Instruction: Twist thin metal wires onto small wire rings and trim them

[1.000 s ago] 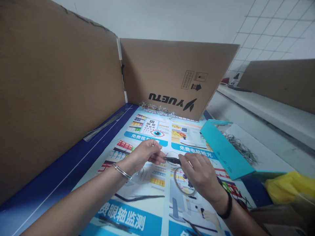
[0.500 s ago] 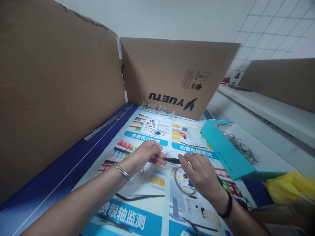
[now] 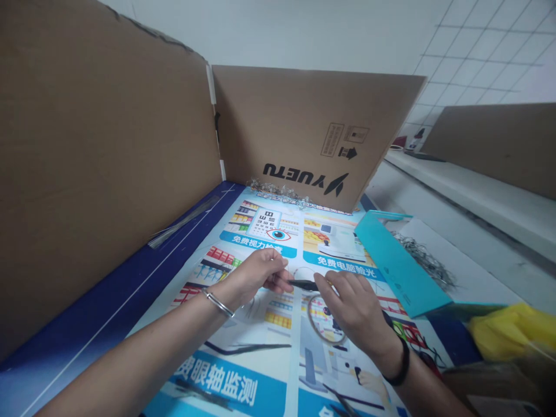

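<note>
Over the printed poster, my left hand (image 3: 266, 271) is closed in a pinch. Whatever its fingertips hold is too small to make out, though a thin wire loop (image 3: 306, 270) shows between the two hands. My right hand (image 3: 351, 307) is wrapped round a black tool with a narrow pointed tip (image 3: 305, 284), which looks like tweezers; the rest of it is hidden in the palm. That tip points left and reaches the left fingertips. Beneath the right hand lies a ring of coiled wire (image 3: 313, 324), partly covered by the hand.
Cardboard panels (image 3: 278, 127) stand left and behind. Clear, wiry bits (image 3: 282, 191) lie along the back panel. At right, a turquoise folder (image 3: 395, 269) borders a heap of thin wires (image 3: 428, 263), with yellow material (image 3: 512, 333) nearer. Dark strands (image 3: 204, 395) and a dark tool (image 3: 341, 401) lie in front.
</note>
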The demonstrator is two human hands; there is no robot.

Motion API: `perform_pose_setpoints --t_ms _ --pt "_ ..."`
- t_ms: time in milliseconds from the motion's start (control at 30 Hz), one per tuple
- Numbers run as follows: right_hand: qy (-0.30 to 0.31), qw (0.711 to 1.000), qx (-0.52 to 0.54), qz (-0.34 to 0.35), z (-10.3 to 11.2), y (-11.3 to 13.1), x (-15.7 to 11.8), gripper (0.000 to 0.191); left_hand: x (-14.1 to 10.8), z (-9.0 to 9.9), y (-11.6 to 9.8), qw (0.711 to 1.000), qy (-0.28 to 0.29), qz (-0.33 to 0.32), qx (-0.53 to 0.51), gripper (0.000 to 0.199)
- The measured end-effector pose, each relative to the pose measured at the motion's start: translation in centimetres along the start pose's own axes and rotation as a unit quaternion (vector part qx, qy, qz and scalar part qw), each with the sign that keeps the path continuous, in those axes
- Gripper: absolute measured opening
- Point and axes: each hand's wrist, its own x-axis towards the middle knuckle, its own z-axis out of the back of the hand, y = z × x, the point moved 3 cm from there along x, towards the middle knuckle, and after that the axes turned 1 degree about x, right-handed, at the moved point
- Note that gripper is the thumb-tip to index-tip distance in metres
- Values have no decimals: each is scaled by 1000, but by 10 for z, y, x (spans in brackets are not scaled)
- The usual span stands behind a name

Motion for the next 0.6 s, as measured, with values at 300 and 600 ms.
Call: perform_pose_setpoints --t_ms 300,600 --pt "1 1000 -3 7 -2 1 0 25 1 0 1 1000 7 7 8 25" --pt "-1 1000 1 10 -2 2 -2 25 -4 -3 -2 999 7 0 31 23"
